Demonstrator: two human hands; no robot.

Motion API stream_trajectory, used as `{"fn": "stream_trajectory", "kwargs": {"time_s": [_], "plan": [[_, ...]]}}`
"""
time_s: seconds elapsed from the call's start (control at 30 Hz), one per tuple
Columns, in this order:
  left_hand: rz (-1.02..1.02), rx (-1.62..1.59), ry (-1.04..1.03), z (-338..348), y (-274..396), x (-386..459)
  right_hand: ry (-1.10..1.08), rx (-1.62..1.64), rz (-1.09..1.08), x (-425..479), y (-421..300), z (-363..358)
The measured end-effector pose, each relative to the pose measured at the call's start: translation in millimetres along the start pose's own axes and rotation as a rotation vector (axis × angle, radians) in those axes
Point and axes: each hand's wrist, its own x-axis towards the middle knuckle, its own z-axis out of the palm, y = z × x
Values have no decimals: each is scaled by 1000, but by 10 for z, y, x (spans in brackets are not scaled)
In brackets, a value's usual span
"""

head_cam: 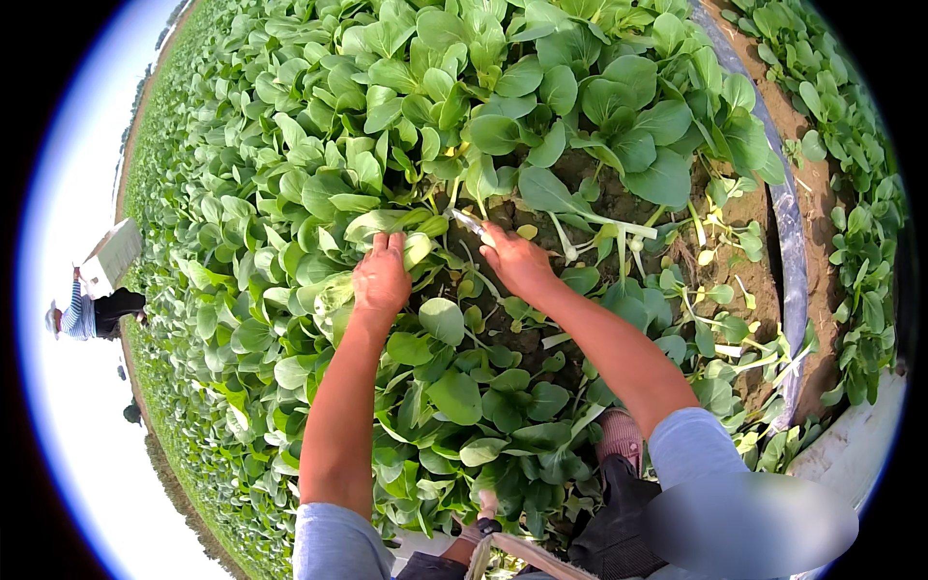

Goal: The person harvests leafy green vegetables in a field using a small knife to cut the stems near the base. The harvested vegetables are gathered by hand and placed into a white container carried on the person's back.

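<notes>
My left hand [382,274] is closed around a head of bok choy [417,235], its pale stalk base turned towards the right. To its right, my right hand [513,261] grips a knife by the handle; the metal blade [466,220] points up and left, close to the base of the bok choy. Leafy bok choy plants [442,94] stand densely above and to the left of both hands. Cut leaves and white stalks [627,228] lie on the soil to the right of my right hand.
A grey plastic film strip [789,210] edges the bed on the right, with bare soil and another plant row [873,246] beyond. My shoe [620,438] stands among leaves below. Far left, a person [80,317] in a hat carries a white box [111,259].
</notes>
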Motion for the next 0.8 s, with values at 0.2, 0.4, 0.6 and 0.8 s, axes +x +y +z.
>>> {"fn": "stream_trajectory", "kwargs": {"time_s": [0.2,0.4,0.6,0.8], "plan": [[-55,-91,12,119,-189,-65,-135,-60,-27,116,40,105],[-103,-138,-9,171,-235,-27,-355,-84,76,290,-13,8],[-5,-167,94,151,-296,-224,-451,-67,40,218,-64,-64],[201,-263,214,37,-248,-501,-112,772,484,110,159,150]]}}
